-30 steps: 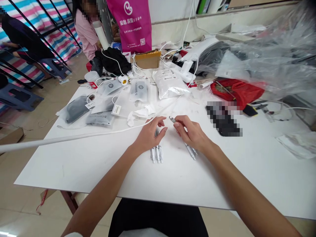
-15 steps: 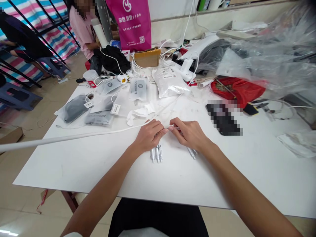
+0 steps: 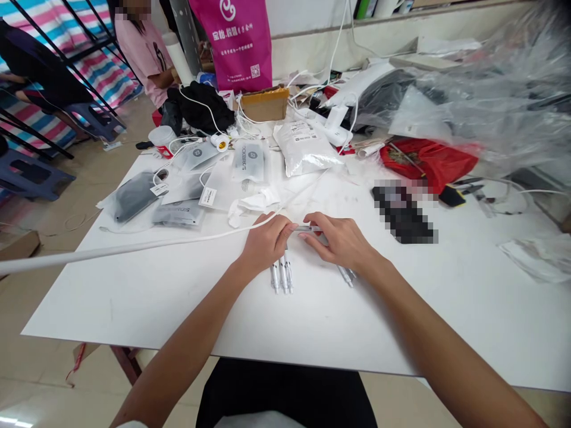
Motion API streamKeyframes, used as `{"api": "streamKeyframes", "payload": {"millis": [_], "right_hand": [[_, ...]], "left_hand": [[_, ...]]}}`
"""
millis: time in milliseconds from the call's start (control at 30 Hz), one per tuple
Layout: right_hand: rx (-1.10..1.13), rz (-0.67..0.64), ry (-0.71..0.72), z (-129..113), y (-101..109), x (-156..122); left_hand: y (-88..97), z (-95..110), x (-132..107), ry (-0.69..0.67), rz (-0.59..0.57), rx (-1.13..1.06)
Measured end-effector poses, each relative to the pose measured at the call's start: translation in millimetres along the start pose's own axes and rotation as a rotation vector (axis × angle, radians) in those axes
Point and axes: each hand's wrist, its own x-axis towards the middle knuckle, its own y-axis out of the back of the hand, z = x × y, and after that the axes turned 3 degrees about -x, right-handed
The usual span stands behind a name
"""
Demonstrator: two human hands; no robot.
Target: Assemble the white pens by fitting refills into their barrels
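Hands meet in the middle of the frame, low over the white flat desk (image 3: pixel 134 297). The left hand (image 3: pixel 264 245) is curled shut over a bunch of thin silver pens (image 3: pixel 281 276), and their ends poke out below its palm. The right hand (image 3: pixel 341 241) is also closed, and a few more thin silver pen ends (image 3: pixel 347 274) stick out under its wrist. Between the two hands lies one short silver pen piece (image 3: pixel 306 228); the fingertips of both hands pinch it, one at each end. It looks like the two hands are joining or pulling apart this small piece, though I cannot tell which. The next move seems to need a steady pinch and a straight push or pull, with the other pens kept tucked in so they do not slip out. A long thin white cord (image 3: pixel 134 246) runs from the left edge of the frame up past the left hand. Flat grey and white plastic packets (image 3: pixel 178 213) lie in the upper left part of the desk, well apart from the hands.
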Motion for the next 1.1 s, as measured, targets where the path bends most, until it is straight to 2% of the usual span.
{"api": "streamKeyframes", "payload": {"millis": [133, 333, 433, 800, 1000, 1100], "right_hand": [[-0.048, -0.029, 0.042, -1.0, -0.4, 0.7], [-0.01, -0.02, -0.003, 0.6, 1.3, 0.6], [0.02, 0.0, -0.031, 0.1, 1.5, -0.2], [-0.051, -0.007, 0.067, 3.2, 4.0, 1.9], [-0.054, -0.021, 0.066, 3.7, 0.8, 1.4], [-0.079, -0.017, 0.042, 5.0, 1.5, 2.0]], "left_hand": [[1.5, -0.1, 0.1, 0.063, 0.01, 0.006], [-6.5, -7.5, -2.1, -0.088, -0.024, -0.011], [-8.3, -9.1, -1.9, -0.065, -0.004, 0.042], [0.6, -2.8, 0.6, 0.029, 0.017, 0.063], [-6.6, -8.5, -3.6, -0.113, -0.026, 0.041], [-8.6, -13.6, -4.8, -0.111, -0.027, 0.073]]}}
